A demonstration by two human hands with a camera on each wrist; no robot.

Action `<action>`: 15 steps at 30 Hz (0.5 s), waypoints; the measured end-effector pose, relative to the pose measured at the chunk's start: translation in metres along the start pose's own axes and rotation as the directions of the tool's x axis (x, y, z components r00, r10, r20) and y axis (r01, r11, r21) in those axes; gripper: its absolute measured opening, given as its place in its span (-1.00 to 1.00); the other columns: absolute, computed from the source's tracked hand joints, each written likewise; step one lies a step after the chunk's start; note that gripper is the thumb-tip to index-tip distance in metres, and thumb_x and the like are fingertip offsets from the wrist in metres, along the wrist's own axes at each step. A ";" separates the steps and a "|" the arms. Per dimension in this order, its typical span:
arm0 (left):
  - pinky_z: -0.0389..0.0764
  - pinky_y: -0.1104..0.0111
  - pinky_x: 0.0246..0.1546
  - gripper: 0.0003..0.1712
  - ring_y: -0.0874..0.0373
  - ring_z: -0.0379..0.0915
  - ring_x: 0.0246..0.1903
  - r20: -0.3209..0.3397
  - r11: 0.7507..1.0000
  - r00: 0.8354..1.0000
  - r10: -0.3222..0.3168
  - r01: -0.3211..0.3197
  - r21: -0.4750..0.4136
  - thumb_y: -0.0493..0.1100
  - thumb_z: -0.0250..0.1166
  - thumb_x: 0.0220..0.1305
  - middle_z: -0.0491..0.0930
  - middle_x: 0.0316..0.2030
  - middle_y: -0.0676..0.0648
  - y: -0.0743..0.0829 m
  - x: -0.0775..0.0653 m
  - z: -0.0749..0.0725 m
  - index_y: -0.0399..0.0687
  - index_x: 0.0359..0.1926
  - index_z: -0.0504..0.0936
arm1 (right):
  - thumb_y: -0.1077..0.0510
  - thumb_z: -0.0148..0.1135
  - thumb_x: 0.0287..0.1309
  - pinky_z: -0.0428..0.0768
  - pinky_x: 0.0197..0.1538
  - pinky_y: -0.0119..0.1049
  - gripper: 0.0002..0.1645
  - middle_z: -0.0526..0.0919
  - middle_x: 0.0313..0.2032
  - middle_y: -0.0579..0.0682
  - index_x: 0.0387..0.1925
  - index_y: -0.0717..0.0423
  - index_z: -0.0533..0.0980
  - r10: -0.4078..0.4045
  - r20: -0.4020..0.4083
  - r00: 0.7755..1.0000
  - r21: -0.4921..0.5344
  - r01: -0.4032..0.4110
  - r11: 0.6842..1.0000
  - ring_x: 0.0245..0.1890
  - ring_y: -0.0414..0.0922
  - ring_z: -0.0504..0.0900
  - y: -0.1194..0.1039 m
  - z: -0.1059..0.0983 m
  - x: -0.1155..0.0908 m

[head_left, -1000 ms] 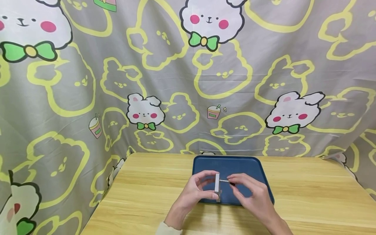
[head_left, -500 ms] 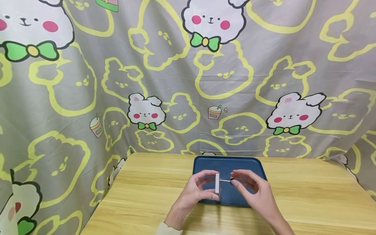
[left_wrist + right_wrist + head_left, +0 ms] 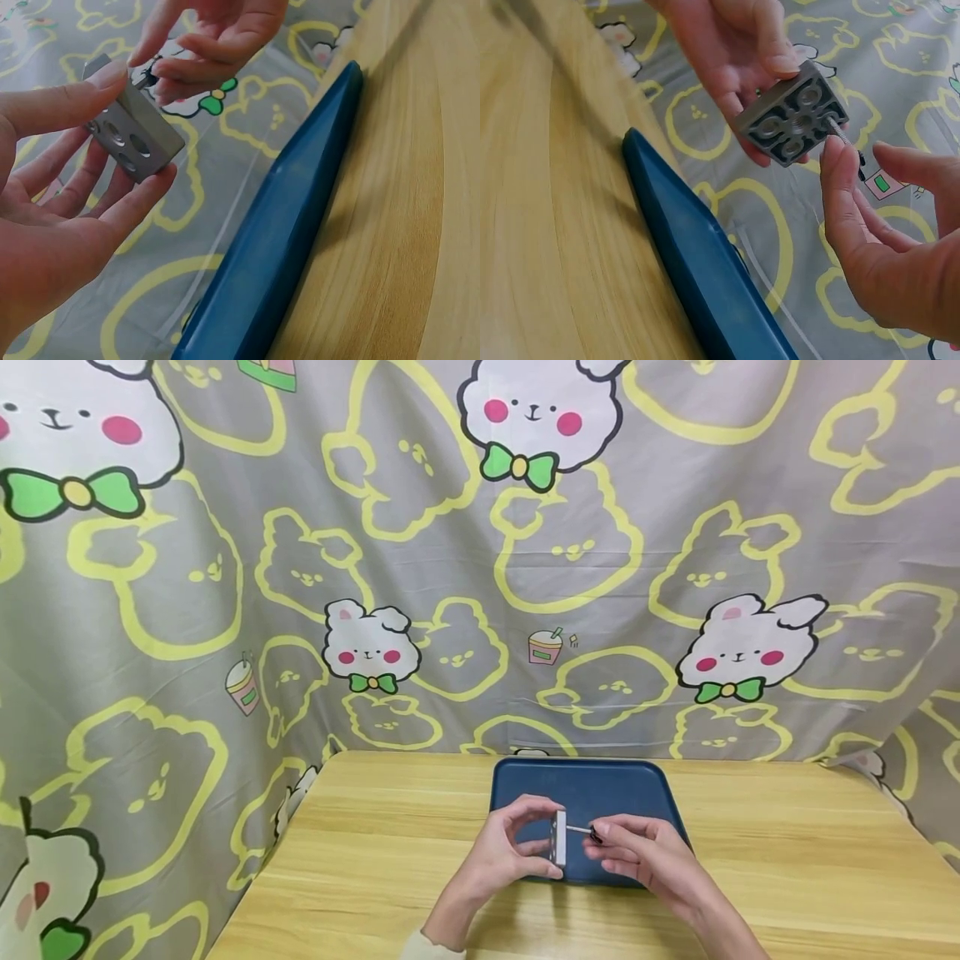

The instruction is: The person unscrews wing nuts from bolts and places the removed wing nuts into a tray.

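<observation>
My left hand (image 3: 510, 852) grips a small grey metal block (image 3: 560, 839) by its edges, thumb on one side and fingertips on the other. Round holes show in the block's outer face (image 3: 135, 142) in the left wrist view. Its ribbed face (image 3: 780, 131) has ringed holes, seen in the right wrist view. From a corner hole a thin threaded screw (image 3: 835, 127) sticks out toward my right hand (image 3: 652, 860). The fingers of that hand are at the screw's black head (image 3: 596, 833), which they partly hide. Both hands are above the blue tray.
A blue tray (image 3: 585, 785) with a raised rim lies on the wood-grain table (image 3: 390, 827), beneath the hands. A grey curtain (image 3: 450, 568) with cartoon rabbits hangs behind the table and along its left side.
My right hand has turned at the screw's head, its thumb now over the top and its fingers lower. The block has shifted slightly right and down in the head view.
</observation>
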State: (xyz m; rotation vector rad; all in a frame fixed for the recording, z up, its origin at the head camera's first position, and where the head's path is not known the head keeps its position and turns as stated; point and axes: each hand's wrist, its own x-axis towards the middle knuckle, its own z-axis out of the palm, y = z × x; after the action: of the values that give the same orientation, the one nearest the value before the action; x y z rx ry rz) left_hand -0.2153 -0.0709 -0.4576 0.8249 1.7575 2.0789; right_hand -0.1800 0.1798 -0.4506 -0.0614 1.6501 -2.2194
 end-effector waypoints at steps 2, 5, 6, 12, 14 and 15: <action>0.64 0.09 0.17 -0.21 -0.01 0.43 0.26 0.002 1.000 1.000 -0.001 0.001 0.010 -0.71 0.46 -0.11 0.45 0.20 -0.25 -0.001 0.000 0.000 -0.33 0.23 0.55 | 0.12 0.23 0.46 0.74 -0.02 -0.32 -0.75 0.79 -0.15 0.08 0.00 0.19 0.67 0.023 0.029 0.999 0.026 -0.023 0.999 -0.12 -0.13 0.78 0.000 -0.002 0.000; 0.64 0.11 0.16 -0.21 0.00 0.43 0.27 0.006 1.000 1.000 0.003 -0.003 0.023 -0.71 0.46 -0.11 0.47 0.19 -0.20 -0.002 0.000 0.000 -0.31 0.22 0.57 | 0.14 0.24 0.45 0.73 -0.02 -0.32 -0.76 0.78 -0.16 0.07 -0.01 0.19 0.67 0.033 0.040 0.999 0.038 -0.034 0.999 -0.13 -0.13 0.78 0.000 -0.003 0.000; 0.64 0.13 0.16 -0.21 0.02 0.43 0.27 0.008 1.000 1.000 0.003 -0.003 0.026 -0.71 0.46 -0.11 0.48 0.19 -0.19 -0.002 0.000 0.000 -0.29 0.22 0.57 | 0.15 0.24 0.45 0.73 -0.02 -0.32 -0.77 0.78 -0.15 0.07 -0.02 0.18 0.68 0.031 0.042 0.999 0.036 -0.033 0.999 -0.13 -0.13 0.78 0.000 -0.003 0.000; 0.65 0.16 0.15 -0.23 0.02 0.45 0.24 0.010 0.999 1.000 0.000 0.000 0.043 -0.64 0.50 -0.08 0.51 0.19 -0.16 -0.002 -0.001 0.000 -0.26 0.23 0.57 | 0.20 0.25 0.43 0.74 -0.03 -0.31 -0.76 0.78 -0.16 0.07 0.02 0.24 0.65 -0.023 0.035 0.999 -0.023 0.024 0.999 -0.13 -0.13 0.77 0.002 -0.003 0.000; 0.66 0.15 0.13 -0.24 0.02 0.46 0.23 0.009 0.999 1.000 -0.007 0.006 0.038 -0.63 0.50 -0.06 0.51 0.18 -0.16 -0.003 0.000 0.000 -0.29 0.23 0.56 | 0.21 0.28 0.41 0.75 -0.05 -0.29 -0.76 0.78 -0.17 0.10 0.01 0.26 0.65 -0.073 0.009 0.997 -0.079 0.074 0.994 -0.14 -0.12 0.78 0.003 -0.001 -0.001; 0.67 0.15 0.13 -0.25 0.01 0.47 0.23 0.009 0.999 1.000 -0.008 0.008 0.035 -0.62 0.50 -0.04 0.51 0.18 -0.16 -0.003 0.000 -0.001 -0.33 0.24 0.55 | 0.21 0.30 0.39 0.76 -0.07 -0.26 -0.75 0.78 -0.17 0.12 0.01 0.28 0.65 -0.110 -0.009 0.994 -0.121 0.108 0.987 -0.15 -0.10 0.78 0.003 0.001 -0.001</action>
State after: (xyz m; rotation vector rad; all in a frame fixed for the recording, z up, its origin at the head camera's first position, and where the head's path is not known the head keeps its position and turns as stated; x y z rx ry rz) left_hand -0.2159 -0.0710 -0.4609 0.8345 1.7947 2.0414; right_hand -0.1781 0.1787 -0.4530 -0.1705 1.8281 -2.2019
